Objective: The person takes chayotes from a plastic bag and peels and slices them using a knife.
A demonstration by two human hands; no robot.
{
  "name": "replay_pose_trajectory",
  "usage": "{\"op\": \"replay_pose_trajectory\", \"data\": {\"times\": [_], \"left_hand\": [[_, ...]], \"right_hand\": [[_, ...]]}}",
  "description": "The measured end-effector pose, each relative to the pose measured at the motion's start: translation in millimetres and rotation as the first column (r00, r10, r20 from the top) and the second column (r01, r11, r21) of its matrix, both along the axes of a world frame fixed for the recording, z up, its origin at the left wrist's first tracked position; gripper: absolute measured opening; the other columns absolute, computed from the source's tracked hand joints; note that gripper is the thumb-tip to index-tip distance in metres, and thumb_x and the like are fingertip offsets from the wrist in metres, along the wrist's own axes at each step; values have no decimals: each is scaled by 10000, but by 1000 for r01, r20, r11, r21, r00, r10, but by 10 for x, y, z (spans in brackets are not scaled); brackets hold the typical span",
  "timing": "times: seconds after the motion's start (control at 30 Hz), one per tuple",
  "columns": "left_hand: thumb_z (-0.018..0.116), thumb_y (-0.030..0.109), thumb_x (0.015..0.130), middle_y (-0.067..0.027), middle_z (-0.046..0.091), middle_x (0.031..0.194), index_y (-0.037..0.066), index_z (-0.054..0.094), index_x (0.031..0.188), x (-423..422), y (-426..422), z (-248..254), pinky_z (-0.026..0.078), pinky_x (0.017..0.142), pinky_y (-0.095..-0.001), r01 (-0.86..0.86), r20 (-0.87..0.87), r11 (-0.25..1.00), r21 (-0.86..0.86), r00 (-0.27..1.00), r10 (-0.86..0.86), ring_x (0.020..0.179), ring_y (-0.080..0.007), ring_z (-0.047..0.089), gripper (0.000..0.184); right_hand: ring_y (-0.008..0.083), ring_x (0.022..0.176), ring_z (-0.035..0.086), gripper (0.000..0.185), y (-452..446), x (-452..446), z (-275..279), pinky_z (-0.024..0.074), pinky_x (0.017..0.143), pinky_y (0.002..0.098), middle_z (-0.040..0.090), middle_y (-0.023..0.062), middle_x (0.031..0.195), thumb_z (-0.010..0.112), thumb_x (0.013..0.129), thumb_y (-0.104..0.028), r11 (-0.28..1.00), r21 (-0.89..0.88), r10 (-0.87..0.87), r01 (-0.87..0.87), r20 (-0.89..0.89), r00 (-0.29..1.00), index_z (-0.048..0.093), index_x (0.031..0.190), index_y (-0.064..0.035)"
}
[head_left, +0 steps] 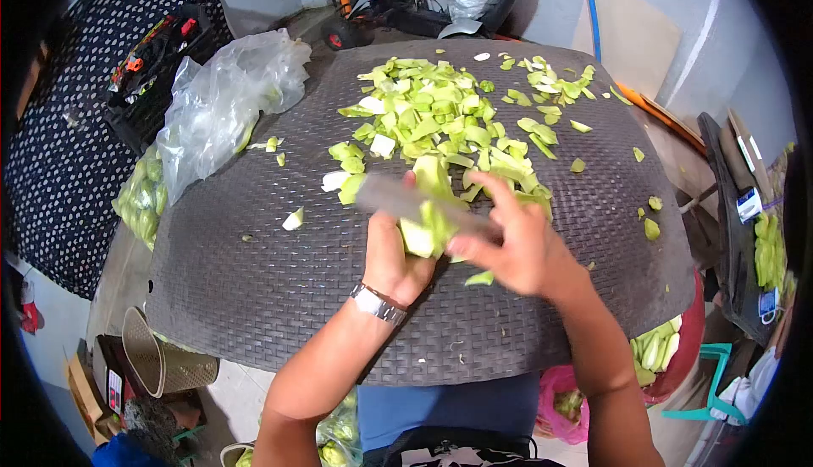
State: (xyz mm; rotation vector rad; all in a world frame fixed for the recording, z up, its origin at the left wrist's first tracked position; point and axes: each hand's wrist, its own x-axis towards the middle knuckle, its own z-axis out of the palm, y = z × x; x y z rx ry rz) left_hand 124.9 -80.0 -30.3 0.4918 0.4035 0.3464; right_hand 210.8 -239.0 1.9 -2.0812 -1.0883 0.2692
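My left hand (pixel 395 265), with a metal watch at the wrist, is closed around a pale green fruit (pixel 418 238) above the near middle of the table. The fruit's exact kind does not show; its near end looks cut and whitish. In my right hand (pixel 523 245) is a knife (pixel 398 199), its blade smeared by motion and lying across the fruit. The thumb and fingers of that hand wrap its handle end. Just beyond both hands lies a heap of green cut pieces (pixel 432 111), some with white faces. A loose green slice (pixel 479 279) is below the blade.
The dark woven-pattern table (pixel 254 298) has scattered scraps at its right. A clear plastic bag (pixel 229 94) rests at its left edge. Around it stand a beige basket (pixel 190 367), a red basin (pixel 690 331) of peeled fruit, a pink bag (pixel 561 382) and a teal stool (pixel 716 357).
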Motion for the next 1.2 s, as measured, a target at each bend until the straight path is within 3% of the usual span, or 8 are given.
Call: {"op": "replay_pose_trajectory", "data": {"times": [0.03, 0.1, 0.17, 0.33, 0.67, 0.87, 0.97, 1.2], "left_hand": [[526, 487, 1045, -92, 728, 1137, 105, 627, 1290, -17, 142, -67, 556, 991, -434, 221, 66, 975, 15, 973, -222, 1077, -259, 700, 465], [539, 483, 1035, -103, 735, 1110, 106, 639, 1276, -17, 213, -134, 547, 1012, -453, 277, 154, 961, 9, 949, -275, 1054, -263, 705, 458], [703, 632, 904, -165, 644, 1307, 120, 486, 1463, -38, 188, -175, 549, 1047, -496, 233, 105, 959, 162, 962, -251, 1171, -296, 665, 788], [696, 603, 925, -162, 665, 1267, 111, 527, 1436, -33, 140, -165, 564, 1012, -473, 241, 131, 963, 122, 958, -257, 1164, -286, 671, 729], [590, 466, 1024, -134, 728, 1155, 63, 641, 1278, -5, 96, -126, 602, 871, -425, 136, 88, 986, 99, 986, -145, 1048, -256, 712, 480], [495, 438, 1074, -132, 700, 1236, 72, 582, 1359, -43, 2, 57, 600, 882, -450, 122, 36, 981, 148, 991, -128, 1110, -264, 696, 472], [504, 498, 1062, -122, 706, 1202, 94, 604, 1345, -16, 72, -19, 595, 891, -441, 185, 73, 973, 139, 978, -197, 1068, -267, 703, 503], [555, 578, 1024, -106, 720, 1151, 113, 650, 1293, -21, 108, -172, 587, 902, -444, 222, 34, 963, 153, 973, -229, 1002, -264, 712, 546]], "right_hand": [[447, 780, 757, 986, 31, -94, -22, 606, 699, 477, 725, 268, 822, 792, 856, -582, 999, -15, 43, -43, 50, 998, 377, 1519, 18], [458, 800, 754, 1094, 89, -227, -80, 615, 720, 498, 725, 276, 834, 805, 827, -603, 993, -42, 119, -113, 191, 974, 284, 1565, 14], [456, 853, 753, 1126, 117, -257, -174, 620, 756, 500, 731, 276, 899, 823, 819, -584, 992, -19, 126, -125, 215, 968, 243, 1587, 0], [427, 933, 761, 1139, 114, -250, -193, 623, 790, 456, 736, 269, 1030, 870, 806, -523, 991, -23, 130, -128, 150, 980, 227, 1603, -22], [419, 908, 761, 1054, 36, -10, -104, 602, 827, 476, 738, 278, 933, 817, 827, -581, 994, 71, 57, -79, 267, 962, 351, 1543, 36], [434, 889, 758, 990, -73, 348, -33, 586, 781, 470, 732, 291, 920, 812, 849, -557, 991, 5, -135, 135, -5, 991, 402, 1498, 68], [460, 863, 753, 1033, -19, 60, 54, 595, 778, 487, 728, 304, 902, 797, 857, -577, 996, -61, 68, -72, -59, 996, 346, 1540, 53], [455, 875, 751, 1096, 70, -109, -145, 602, 805, 481, 729, 282, 888, 816, 843, -561, 992, -20, 129, -128, 117, 985, 254, 1598, 2]]}}
